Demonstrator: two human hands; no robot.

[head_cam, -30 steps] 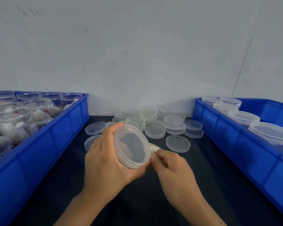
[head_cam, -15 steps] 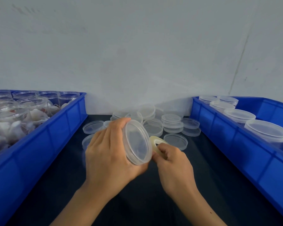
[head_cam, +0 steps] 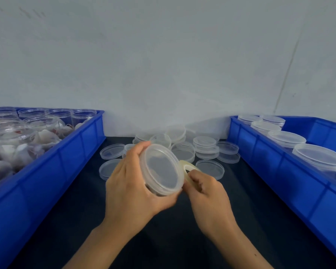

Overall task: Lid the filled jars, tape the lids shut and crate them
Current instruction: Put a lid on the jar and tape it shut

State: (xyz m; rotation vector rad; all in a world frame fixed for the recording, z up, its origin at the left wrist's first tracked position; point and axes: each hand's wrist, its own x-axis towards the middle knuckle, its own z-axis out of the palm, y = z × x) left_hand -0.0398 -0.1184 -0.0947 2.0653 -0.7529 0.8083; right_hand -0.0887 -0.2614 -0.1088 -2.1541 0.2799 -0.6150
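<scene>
Gripping one lidded jar (head_cam: 161, 169) above the middle of the table, the left hand (head_cam: 132, 189) wraps its fingers and thumb round the jar's body. The jar lies on its side, its long axis running roughly left to right, with the clear lid facing right and a little toward the camera. The right hand (head_cam: 206, 193) pinches one roll of tape (head_cam: 188, 168), which sits just beside the lid's right rim; whether the tape touches the rim cannot be told.

Two blue crates flank the hands. The left crate (head_cam: 52, 171) holds open filled jars (head_cam: 17, 140), crowded too closely to count. The right crate (head_cam: 275, 171) shows five lidded jars (head_cam: 287, 138) in view. Behind the hands a heap of loose clear lids (head_cam: 204, 147) lies on the table, well over a dozen, some stacked and some single; an exact count is not possible.

All of it stands on a dark table surface (head_cam: 182, 239), which runs back to a plain pale wall (head_cam: 163, 65) bearing a thin slanted line at the right.
</scene>
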